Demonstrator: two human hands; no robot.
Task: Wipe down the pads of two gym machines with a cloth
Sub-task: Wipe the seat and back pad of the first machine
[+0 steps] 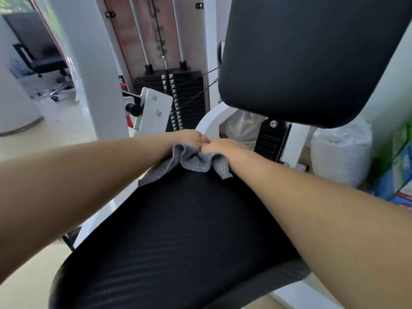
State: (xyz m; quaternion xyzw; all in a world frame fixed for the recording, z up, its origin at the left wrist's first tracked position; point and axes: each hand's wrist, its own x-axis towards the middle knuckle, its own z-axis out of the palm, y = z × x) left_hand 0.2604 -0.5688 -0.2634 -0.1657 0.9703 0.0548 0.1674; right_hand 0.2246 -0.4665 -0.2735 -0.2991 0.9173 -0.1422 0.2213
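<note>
Clutching cloth (196, 162) on seat pad (178, 230) w/ L hand (189, 137) & R hand (219, 144), backrest (312, 59) above.

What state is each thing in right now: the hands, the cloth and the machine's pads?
left hand: fingers curled, gripping the grey cloth.
right hand: fingers curled, gripping the grey cloth, touching the left hand.
grey cloth: bunched up, lying on the far edge of the seat pad.
seat pad: roughly level, cloth at its far edge.
back pad: upright, nothing touching it.
</note>
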